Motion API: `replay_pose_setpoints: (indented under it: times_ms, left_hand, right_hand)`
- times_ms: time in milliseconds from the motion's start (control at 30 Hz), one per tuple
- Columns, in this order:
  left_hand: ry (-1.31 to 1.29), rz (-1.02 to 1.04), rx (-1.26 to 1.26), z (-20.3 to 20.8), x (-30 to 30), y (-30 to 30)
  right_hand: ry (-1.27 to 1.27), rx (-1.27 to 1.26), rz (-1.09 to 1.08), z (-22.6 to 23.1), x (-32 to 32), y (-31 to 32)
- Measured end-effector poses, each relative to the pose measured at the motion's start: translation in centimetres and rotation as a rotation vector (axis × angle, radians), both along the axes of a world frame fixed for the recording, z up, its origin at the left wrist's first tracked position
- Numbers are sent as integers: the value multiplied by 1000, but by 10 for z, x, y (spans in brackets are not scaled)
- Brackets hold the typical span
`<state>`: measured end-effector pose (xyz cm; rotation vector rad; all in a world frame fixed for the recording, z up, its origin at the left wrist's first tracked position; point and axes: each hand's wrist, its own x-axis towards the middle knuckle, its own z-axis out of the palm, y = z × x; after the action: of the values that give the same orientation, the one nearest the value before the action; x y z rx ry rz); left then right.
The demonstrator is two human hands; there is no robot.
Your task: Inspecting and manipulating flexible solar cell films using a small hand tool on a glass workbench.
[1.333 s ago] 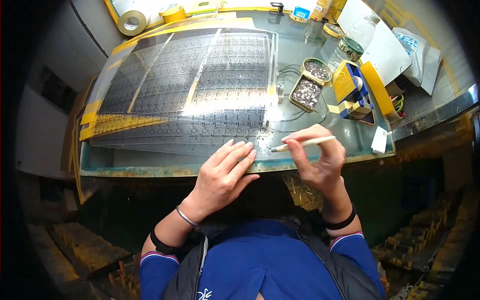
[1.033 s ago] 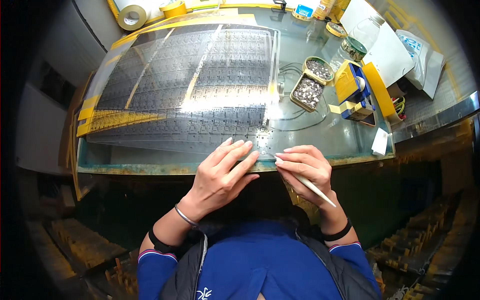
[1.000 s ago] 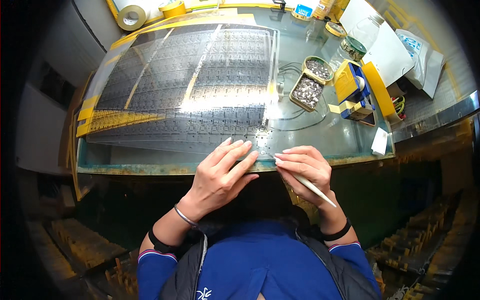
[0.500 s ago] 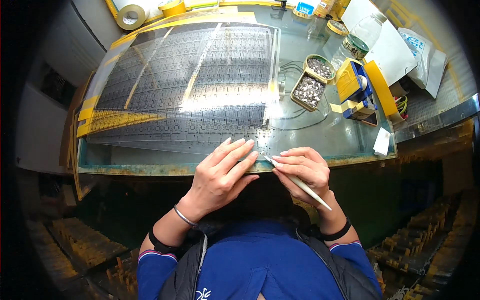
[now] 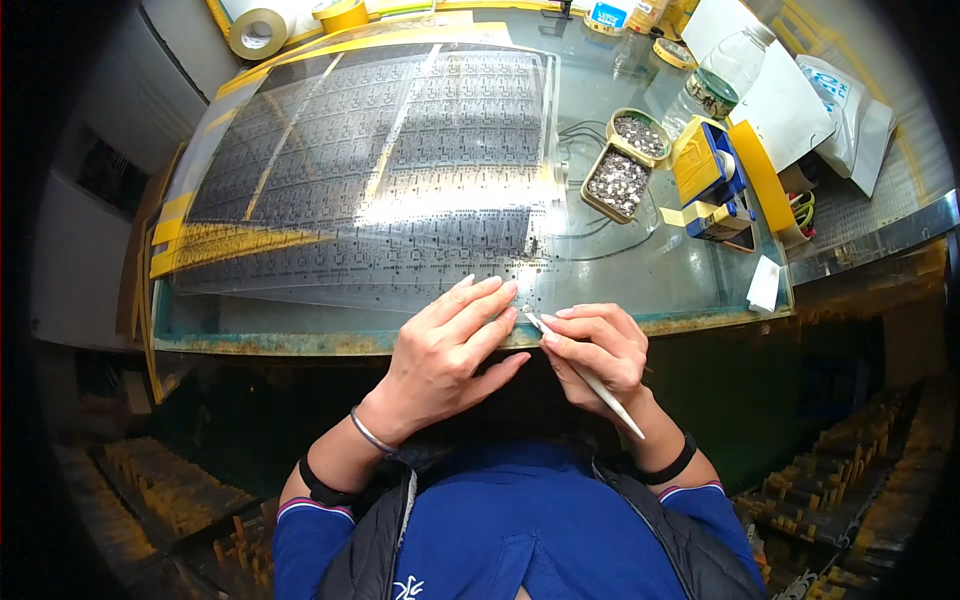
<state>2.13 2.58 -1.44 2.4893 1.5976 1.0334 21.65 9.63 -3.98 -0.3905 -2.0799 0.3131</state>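
My right hand [image 5: 607, 350] grips a white-handled craft knife [image 5: 619, 408], its narrow tip pointing up and left at the corner of a printed circuit film [image 5: 350, 256]. The handle slants down toward my right wrist. My left hand [image 5: 440, 345] lies with its fingers stretched along the film's near edge, the thumb apart. Left fingertips and knife tip are close together but not touching. The film is a clear sheet with rows of dark circuit patterns, overlapped by other such sheets with yellow tape along their edges.
The films lie on a glass-topped table [image 5: 690, 285] with a worn front edge. Two small tins [image 5: 612, 210] of small bits stand beyond my right hand. Near them are a blue-and-yellow tape dispenser [image 5: 722, 165], a clear bottle [image 5: 735, 65] and a white paper scrap [image 5: 764, 284]. Tape rolls [image 5: 262, 35] stand at the far left.
My right hand has shifted slightly left and the knife's handle end has swung down and left, so it stands steeper. My left hand has edged right, its thumb reaching further out.
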Motion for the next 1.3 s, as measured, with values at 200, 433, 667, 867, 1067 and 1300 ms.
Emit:
replay_pose_setpoints:
  times_ms: [200,433,667,867,1067,1300]
  left_hand:
    - [1,6,12,0,1,1]
    - [-46,21,21,2,2,1]
    - [-150,83,-48,6,5,8]
    - [-151,-18,-105,15,1,24]
    - [-20,-15,-43,12,10,25]
    - [-42,3,-43,3,15,26]
  right_hand:
    - [0,16,-35,-2,-3,-2]
    - [212,-131,-218,3,-11,10]
    - [321,-560,-62,0,-12,10]
    - [-42,-354,-127,15,-13,12]
    - [-17,-306,-172,9,-15,13]
    - [-28,-188,-199,8,-15,12]
